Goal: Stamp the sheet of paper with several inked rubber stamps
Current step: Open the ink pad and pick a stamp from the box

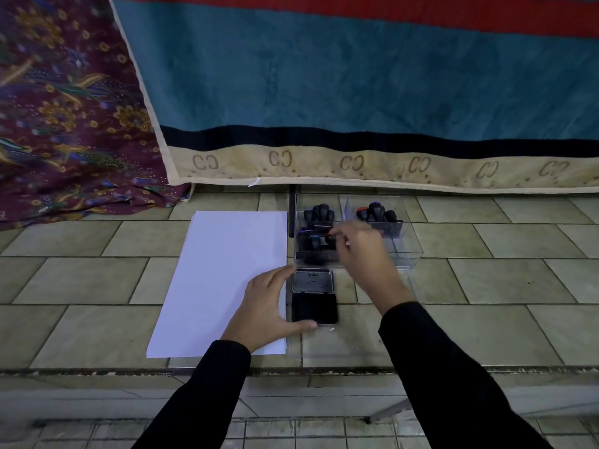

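From the head view, my left hand (270, 307) lies spread on the paper (223, 273), its grip open around the ink pad (313, 307) (lid up). My right hand (363, 254) reaches into the clear box (410, 251) of stamps (319, 215); I cannot tell whether its blurred grip has one.

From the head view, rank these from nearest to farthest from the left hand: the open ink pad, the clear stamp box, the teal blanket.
1. Ink pad: touching the left hand, on its right.
2. Clear stamp box: just beyond the pad, under the right hand.
3. Teal blanket: far back, hanging behind the box.
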A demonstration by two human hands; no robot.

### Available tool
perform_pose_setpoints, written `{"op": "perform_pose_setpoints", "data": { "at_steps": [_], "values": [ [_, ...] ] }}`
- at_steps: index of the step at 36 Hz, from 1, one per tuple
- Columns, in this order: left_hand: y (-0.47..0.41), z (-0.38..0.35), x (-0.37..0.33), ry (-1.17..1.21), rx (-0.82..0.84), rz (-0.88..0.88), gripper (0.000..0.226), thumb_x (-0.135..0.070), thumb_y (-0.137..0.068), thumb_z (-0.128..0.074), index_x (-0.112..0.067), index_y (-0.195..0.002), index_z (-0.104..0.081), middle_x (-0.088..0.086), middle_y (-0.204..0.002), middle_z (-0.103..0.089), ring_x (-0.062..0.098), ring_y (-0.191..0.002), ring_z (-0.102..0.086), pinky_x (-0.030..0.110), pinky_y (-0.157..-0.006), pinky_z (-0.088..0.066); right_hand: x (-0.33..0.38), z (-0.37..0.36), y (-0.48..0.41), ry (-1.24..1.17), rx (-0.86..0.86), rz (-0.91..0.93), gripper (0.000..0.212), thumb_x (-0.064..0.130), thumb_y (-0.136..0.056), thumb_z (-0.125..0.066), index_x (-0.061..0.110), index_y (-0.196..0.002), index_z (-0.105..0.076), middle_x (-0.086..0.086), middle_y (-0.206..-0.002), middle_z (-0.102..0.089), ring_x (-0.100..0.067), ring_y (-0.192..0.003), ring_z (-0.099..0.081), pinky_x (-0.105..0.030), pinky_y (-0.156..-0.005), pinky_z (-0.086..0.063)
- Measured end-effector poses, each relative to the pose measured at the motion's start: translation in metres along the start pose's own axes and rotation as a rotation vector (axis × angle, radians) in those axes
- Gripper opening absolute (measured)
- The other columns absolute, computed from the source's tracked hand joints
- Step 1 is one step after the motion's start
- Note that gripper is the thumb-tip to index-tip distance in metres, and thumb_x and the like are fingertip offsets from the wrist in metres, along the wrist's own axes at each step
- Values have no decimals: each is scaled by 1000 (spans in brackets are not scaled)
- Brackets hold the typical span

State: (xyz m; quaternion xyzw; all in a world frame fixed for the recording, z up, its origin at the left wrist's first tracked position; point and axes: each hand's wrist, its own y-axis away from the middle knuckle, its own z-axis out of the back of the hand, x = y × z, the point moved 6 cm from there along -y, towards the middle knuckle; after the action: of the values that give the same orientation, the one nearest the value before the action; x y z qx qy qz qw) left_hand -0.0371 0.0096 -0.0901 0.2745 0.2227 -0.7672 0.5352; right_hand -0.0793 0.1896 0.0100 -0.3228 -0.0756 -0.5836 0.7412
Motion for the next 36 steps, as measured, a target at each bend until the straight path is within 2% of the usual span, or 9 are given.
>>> {"op": "perform_pose_setpoints", "data": {
  "at_steps": [2,6,10,14,21,26,31,33,36],
  "values": [
    [1,2,-1,10,-24,8,94,-83,-66,-56,-45,-146,-23,-34,-139,-22,-11,-122,-12,26,-109,-20,-9,-1,-16,4,8,-64,21,-3,-89,-50,0,-99,-68,-16,-97,-67,-26,-88,-63,-32,-79,-53],
    [2,4,1,50,-48,36,77,-79,-76,-46,-48,-144,-26,-35,-139,-26,-4,-129,-18,26,-106,-24,-30,-29,-42,214,292,-254,19,6,-93,-47,2,-102,-63,-20,-98,-64,-35,-91,-62,-36,-73,-52],
    [3,3,4,74,-46,50,73,-76,-78,-44,-47,-143,-30,-32,-142,-31,3,-134,-23,27,-108,-26,-26,-44,-51,356,404,-252,20,7,-94,-46,0,-107,-60,-21,-107,-61,-34,-99,-60,-33,-70,-47],
    [1,2,6,58,-47,52,72,-77,-79,-43,-45,-143,-32,-28,-143,-35,6,-135,-26,29,-109,-27,-24,-55,-53,354,462,-254,19,7,-92,-49,-1,-107,-57,-21,-113,-57,-37,-103,-57,-35,-73,-45],
    [0,2,7,82,-60,57,69,-76,-80,-45,-46,-141,-35,-30,-138,-37,6,-133,-28,29,-108,-28,-22,-56,-51,352,377,-323,24,5,-90,-52,0,-114,-55,-20,-118,-57,-38,-110,-54,-40,-86,-48],
    [0,4,5,105,-66,56,67,-73,-78,-46,-47,-139,-36,-31,-136,-37,4,-132,-28,26,-106,-27,-20,-51,-46,333,280,-331,23,-2,-88,-52,0,-111,-55,-20,-112,-60,-38,-105,-58,-41,-80,-50],
    [1,5,5,129,-64,62,63,-73,-80,-47,-49,-138,-37,-33,-137,-38,2,-132,-28,26,-106,-27,-24,-42,-47,211,218,-355,22,10,-86,-64,2,-106,-57,-21,-103,-63,-37,-99,-61,-39,-76,-51],
    [1,6,5,157,-68,66,61,-71,-81,-48,-50,-137,-38,-36,-136,-38,0,-132,-29,23,-103,-27,-23,-37,-49,161,203,-336,34,11,-85,-66,4,-116,-53,-21,-106,-62,-36,-101,-60,-39,-79,-51],
    [1,9,3,252,-90,58,50,-63,-84,-53,-54,-132,-41,-41,-133,-41,-11,-129,-32,6,-95,-29,-20,-28,-47,59,142,-287,46,11,-86,-66,7,-129,-49,-18,-126,-52,-33,-111,-56,-37,-91,-48]
  ]
}}
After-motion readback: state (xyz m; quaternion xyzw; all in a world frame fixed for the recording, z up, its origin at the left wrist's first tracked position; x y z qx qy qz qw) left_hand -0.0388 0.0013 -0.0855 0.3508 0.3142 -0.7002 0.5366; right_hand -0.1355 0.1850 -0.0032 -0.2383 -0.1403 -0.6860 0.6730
